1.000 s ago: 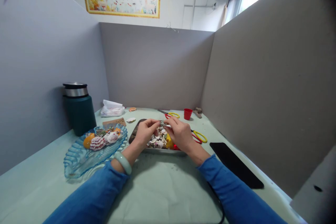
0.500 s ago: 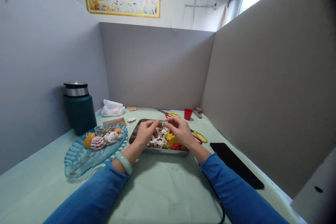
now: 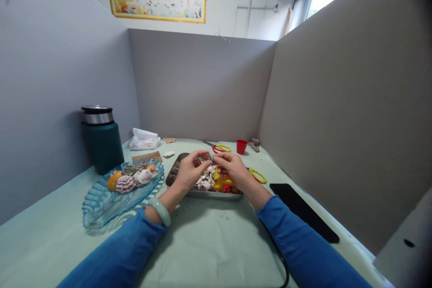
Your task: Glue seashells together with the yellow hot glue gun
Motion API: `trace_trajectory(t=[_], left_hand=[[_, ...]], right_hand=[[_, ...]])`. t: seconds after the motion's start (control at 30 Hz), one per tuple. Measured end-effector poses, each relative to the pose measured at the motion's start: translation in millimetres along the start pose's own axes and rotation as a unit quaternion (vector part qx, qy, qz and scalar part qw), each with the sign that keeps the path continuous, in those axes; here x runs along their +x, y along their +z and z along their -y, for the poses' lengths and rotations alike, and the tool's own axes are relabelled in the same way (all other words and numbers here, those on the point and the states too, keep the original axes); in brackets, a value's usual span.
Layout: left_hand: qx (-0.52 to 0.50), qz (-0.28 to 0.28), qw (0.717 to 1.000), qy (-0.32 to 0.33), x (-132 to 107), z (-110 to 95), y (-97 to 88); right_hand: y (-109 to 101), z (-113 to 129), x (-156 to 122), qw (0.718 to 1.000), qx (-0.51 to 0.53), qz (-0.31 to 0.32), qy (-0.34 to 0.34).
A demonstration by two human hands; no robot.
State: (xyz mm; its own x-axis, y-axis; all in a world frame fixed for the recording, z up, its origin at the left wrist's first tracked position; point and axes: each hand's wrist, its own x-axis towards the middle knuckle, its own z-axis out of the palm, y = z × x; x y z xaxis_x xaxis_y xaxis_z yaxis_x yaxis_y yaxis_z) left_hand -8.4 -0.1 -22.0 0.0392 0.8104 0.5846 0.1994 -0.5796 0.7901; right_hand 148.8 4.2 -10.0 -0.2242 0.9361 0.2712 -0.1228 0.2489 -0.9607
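My left hand [image 3: 189, 172] and my right hand [image 3: 233, 169] meet over a metal tray [image 3: 201, 193] full of small seashells. Both hands pinch a small pale shell piece [image 3: 210, 157] between their fingertips, held a little above the tray. A yellow and red tool [image 3: 222, 183] lies in the tray under my right palm. It looks tucked in that hand, but I cannot tell for sure. A pale green bangle [image 3: 159, 209] sits on my left wrist. Both sleeves are blue.
A blue glass leaf-shaped dish [image 3: 101, 200] with painted shells stands at the left, a dark green flask [image 3: 101, 140] behind it. Yellow-handled scissors [image 3: 257, 174], a second pair [image 3: 220, 147], a red cup [image 3: 241, 146], a black phone [image 3: 303, 211] and a white tissue pack [image 3: 143, 140] surround the tray.
Both hands have lifted slightly and drawn closer together over the tray, fingertips now touching round the small shell piece. The yellow tool under my right hand has become more visible.
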Motion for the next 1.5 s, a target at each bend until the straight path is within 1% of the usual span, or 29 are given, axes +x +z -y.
trace_trajectory(t=[0.13,0.2,0.27,0.37,0.5,0.63,0.7,0.77,0.87,0.93,1.07,1.2,1.27,1.37,1.5], left_hand=[[0.028,-0.015,0.999,0.015,-1.0,0.2,-1.0],[0.030,-0.017,0.999,0.023,-1.4,1.0,-1.5],[0.030,-0.017,0.999,0.032,-1.4,1.8,-1.9],[0.033,-0.019,0.998,0.042,-1.0,2.4,-2.0],[0.032,-0.017,0.999,0.038,-0.6,2.8,-1.9],[0.017,-0.004,1.000,0.020,-0.2,3.2,-1.8],[0.004,-0.002,1.000,0.008,0.2,2.8,-1.7],[-0.015,-0.007,1.000,-0.012,1.0,1.8,-1.4],[-0.040,-0.019,0.998,-0.046,2.2,-0.1,-1.1],[-0.054,-0.022,0.997,-0.059,3.0,-0.9,-0.9],[-0.077,-0.021,0.995,-0.067,3.5,-0.2,-0.6],[-0.069,-0.023,0.995,-0.061,3.2,2.4,-0.5],[-0.061,-0.018,0.996,-0.058,2.8,2.9,-0.6],[-0.051,-0.006,0.997,-0.059,2.2,2.0,-0.7],[-0.039,0.005,0.997,-0.065,1.4,-0.2,-0.9]], right_hand=[[0.0,1.4,-0.1,0.999,-0.048,0.004,-0.005],[-0.3,1.7,-0.1,0.995,-0.098,0.005,-0.032],[-0.3,1.4,-0.2,0.986,-0.149,0.009,-0.074],[-0.2,0.1,-0.8,0.964,-0.227,-0.001,-0.135],[-0.9,-0.9,-2.3,0.922,-0.325,-0.023,-0.207],[-2.8,-1.7,-3.2,0.890,-0.372,-0.018,-0.262],[-3.8,-2.4,-3.0,0.882,-0.382,-0.016,-0.274],[-4.5,-2.8,-2.4,0.887,-0.376,-0.010,-0.268],[-4.9,-2.5,-2.0,0.905,-0.350,0.017,-0.240],[-4.6,-1.8,-2.1,0.912,-0.337,0.035,-0.229],[-3.5,-1.3,-2.5,0.915,-0.326,0.032,-0.236],[-3.5,-2.5,-1.7,0.938,-0.289,0.032,-0.188],[-3.8,-3.1,-1.1,0.944,-0.278,0.032,-0.177],[-3.5,-2.9,-1.0,0.942,-0.280,0.016,-0.186],[-1.7,-1.1,-2.9,0.923,-0.318,-0.009,-0.215]])
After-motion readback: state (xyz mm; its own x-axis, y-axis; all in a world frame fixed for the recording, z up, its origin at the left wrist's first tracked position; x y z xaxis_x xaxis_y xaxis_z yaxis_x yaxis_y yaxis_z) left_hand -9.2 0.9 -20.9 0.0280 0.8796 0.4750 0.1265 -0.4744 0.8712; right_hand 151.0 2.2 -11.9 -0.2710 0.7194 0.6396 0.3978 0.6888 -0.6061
